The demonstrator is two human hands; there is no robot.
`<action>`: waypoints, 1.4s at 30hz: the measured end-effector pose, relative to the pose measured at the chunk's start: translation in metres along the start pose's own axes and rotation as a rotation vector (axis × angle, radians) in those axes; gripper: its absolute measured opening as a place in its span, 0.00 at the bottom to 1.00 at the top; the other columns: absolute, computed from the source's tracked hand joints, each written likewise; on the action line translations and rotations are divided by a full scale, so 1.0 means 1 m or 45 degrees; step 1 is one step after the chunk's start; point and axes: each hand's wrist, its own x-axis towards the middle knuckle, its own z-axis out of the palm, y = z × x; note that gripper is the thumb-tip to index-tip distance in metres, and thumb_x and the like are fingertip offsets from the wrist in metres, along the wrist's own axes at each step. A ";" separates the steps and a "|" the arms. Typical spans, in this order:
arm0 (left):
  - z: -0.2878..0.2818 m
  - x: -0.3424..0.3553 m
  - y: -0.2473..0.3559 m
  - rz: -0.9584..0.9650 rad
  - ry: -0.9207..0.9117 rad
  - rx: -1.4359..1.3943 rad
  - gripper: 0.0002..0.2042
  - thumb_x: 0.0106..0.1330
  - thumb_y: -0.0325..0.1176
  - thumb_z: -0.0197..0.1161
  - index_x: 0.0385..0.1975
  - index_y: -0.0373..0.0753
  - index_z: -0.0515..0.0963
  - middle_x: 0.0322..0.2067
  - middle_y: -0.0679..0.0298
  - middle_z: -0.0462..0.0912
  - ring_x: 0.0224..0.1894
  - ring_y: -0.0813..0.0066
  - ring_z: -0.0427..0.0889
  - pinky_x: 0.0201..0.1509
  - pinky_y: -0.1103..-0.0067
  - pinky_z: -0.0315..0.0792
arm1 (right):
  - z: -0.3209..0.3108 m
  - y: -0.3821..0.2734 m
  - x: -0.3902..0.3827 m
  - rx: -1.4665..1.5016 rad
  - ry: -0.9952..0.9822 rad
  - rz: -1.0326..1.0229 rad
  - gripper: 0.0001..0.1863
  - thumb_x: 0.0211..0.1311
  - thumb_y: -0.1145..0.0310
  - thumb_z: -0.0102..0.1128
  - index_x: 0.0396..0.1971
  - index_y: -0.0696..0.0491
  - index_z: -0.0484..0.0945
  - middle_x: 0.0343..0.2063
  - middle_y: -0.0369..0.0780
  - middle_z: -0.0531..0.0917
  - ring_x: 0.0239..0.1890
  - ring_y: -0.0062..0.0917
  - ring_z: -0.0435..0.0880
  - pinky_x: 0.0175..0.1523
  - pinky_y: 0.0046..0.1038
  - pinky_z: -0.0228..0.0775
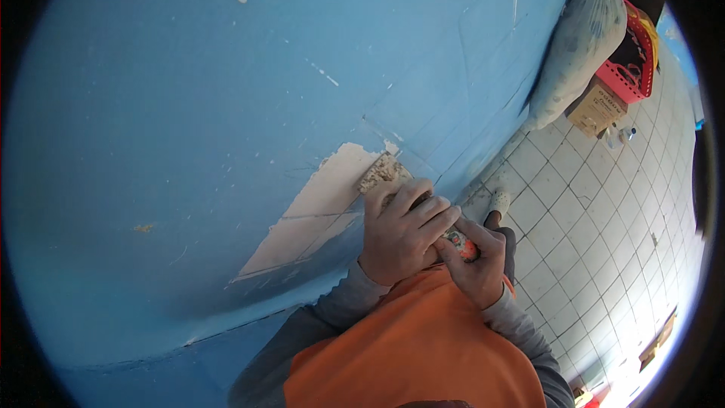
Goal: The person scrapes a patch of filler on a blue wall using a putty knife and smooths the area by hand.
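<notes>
Both my hands are closed around one scraper (384, 171), whose broad blade is crusted with pale, dried material. Nearer the blade, my left hand (404, 230) wraps over the tool with its knuckles up. Behind it, my right hand (482, 263) grips the handle (460, 245), which shows an orange and patterned end. The blade lies against the blue wall (189, 91) at the upper right end of a bare, whitish patch (317, 204) with ragged paint edges. My left fingers hide the middle of the scraper.
Right of the wall runs a white tiled floor (574, 219). Far along it stand a stuffed translucent sack (581, 45), a pink plastic basket (630, 79), a cardboard box (598, 108) and a clear bottle (615, 136). A light perforated shoe (499, 200) shows beside my hands.
</notes>
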 end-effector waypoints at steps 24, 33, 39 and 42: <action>0.001 -0.001 0.000 0.010 0.042 0.026 0.11 0.56 0.46 0.60 0.34 0.55 0.85 0.32 0.83 0.81 0.45 0.79 0.76 0.51 0.68 0.53 | -0.003 -0.009 0.005 -0.039 -0.022 0.036 0.19 0.50 0.68 0.75 0.40 0.61 0.82 0.24 0.46 0.84 0.22 0.33 0.82 0.31 0.27 0.71; 0.008 0.003 0.002 0.006 0.040 -0.010 0.12 0.53 0.44 0.61 0.36 0.54 0.85 0.33 0.82 0.81 0.46 0.79 0.76 0.51 0.67 0.53 | -0.009 -0.005 0.008 -0.170 -0.011 -0.010 0.19 0.49 0.66 0.76 0.39 0.60 0.83 0.25 0.46 0.85 0.21 0.32 0.80 0.30 0.29 0.71; 0.009 0.004 0.001 0.015 0.010 -0.038 0.13 0.53 0.44 0.61 0.36 0.53 0.86 0.33 0.83 0.81 0.44 0.79 0.76 0.52 0.67 0.53 | -0.006 -0.006 0.010 -0.072 0.001 0.026 0.19 0.48 0.66 0.76 0.39 0.61 0.83 0.24 0.45 0.84 0.21 0.32 0.80 0.29 0.28 0.70; 0.008 0.004 0.001 0.014 0.050 -0.001 0.12 0.54 0.44 0.61 0.37 0.54 0.86 0.34 0.83 0.82 0.44 0.79 0.76 0.53 0.67 0.52 | -0.010 -0.007 0.013 -0.185 -0.002 -0.070 0.19 0.49 0.66 0.76 0.39 0.61 0.83 0.23 0.46 0.84 0.21 0.33 0.81 0.28 0.28 0.71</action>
